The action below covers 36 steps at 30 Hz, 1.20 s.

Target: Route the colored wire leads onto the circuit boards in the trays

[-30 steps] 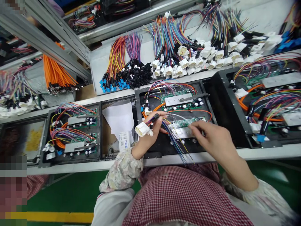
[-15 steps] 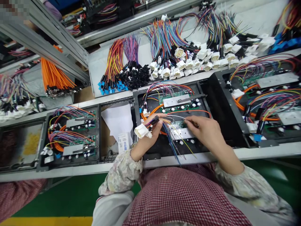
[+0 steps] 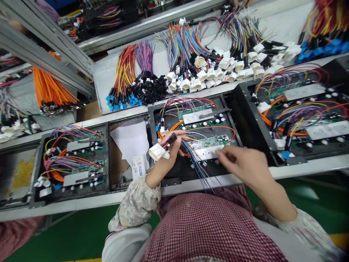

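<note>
Wires, seen from the head camera, fan out of the left hand and trail loose across a black tray on the tabletop. That hand's fingers are pinched snug around the bundle by its black wrap, with the chunky white plug poking out the other side. I'd guess it's gripped there so the plug stays clear while the thin ends spread over the green circuit board. The right hand is right over the flat metal plate beside that board, thumb and fingertips bunched close; can't tell if there's a strand in there or if it's touching the plate. Behind, cable piles lie on a pale shelf, plugs mostly facing front, probably so they're easy to grab. Texture-wise: skinny bendy plastic-looking insulation, boxy hard-looking plugs, dull silvery plate, matte dark tray. Closest to the camera you get a red checked cloth apron and puffy floral cuffs, gathered at the wrists.
</note>
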Each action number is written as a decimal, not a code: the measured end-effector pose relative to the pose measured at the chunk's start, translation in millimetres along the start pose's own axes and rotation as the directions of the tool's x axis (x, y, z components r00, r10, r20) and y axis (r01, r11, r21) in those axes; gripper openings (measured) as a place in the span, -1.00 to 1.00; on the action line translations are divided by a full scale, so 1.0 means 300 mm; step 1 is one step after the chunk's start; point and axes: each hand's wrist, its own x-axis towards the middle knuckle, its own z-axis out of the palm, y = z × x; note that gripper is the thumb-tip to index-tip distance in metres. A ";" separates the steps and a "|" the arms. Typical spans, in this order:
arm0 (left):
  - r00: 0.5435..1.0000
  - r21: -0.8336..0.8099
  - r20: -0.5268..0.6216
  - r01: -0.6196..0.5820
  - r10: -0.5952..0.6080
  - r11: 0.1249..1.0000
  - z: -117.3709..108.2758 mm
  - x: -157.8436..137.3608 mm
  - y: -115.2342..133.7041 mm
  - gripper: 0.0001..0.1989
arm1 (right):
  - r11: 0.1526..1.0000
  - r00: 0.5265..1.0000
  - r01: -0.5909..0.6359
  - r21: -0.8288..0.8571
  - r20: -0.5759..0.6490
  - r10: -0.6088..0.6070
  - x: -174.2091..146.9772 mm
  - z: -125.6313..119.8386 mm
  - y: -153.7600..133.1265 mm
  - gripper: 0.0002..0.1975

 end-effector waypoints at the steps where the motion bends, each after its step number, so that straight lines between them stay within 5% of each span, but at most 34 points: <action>1: 1.000 -0.008 -0.004 0.003 -0.003 1.000 0.001 0.001 0.001 -0.72 | 0.998 0.993 -0.070 -0.011 -0.099 0.068 0.013 -0.003 0.018 -0.58; 4: 1.000 -0.030 0.008 0.000 0.001 1.000 0.002 0.002 0.008 -0.73 | 0.991 0.967 -0.132 -0.012 -0.223 0.126 0.058 0.001 0.066 -0.68; 9: 1.000 -0.027 0.000 0.017 -0.017 0.999 0.004 0.001 0.013 -0.73 | 0.998 0.990 -0.054 -0.019 -0.129 0.052 0.096 0.041 0.082 -0.73; 23: 0.999 0.021 -0.017 -0.034 0.035 0.999 0.007 -0.002 0.022 -0.77 | 0.998 0.983 -0.004 0.067 -0.184 0.016 0.053 0.006 0.042 -0.69; 28: 1.000 -0.012 -0.024 -0.018 0.017 1.000 0.006 0.002 0.010 -0.75 | 0.986 0.984 0.152 0.075 0.083 -0.158 -0.035 -0.011 0.008 -0.69; 33: 1.000 -0.063 -0.023 0.001 -0.002 0.998 0.008 0.003 0.004 -0.74 | 0.987 0.996 -0.011 0.161 -0.080 0.025 0.020 0.021 0.036 -0.73; 36: 1.000 -0.058 -0.011 0.002 -0.003 0.998 0.007 0.004 0.000 -0.73 | 0.992 0.998 -0.023 0.120 -0.064 0.030 0.071 0.053 0.054 -0.73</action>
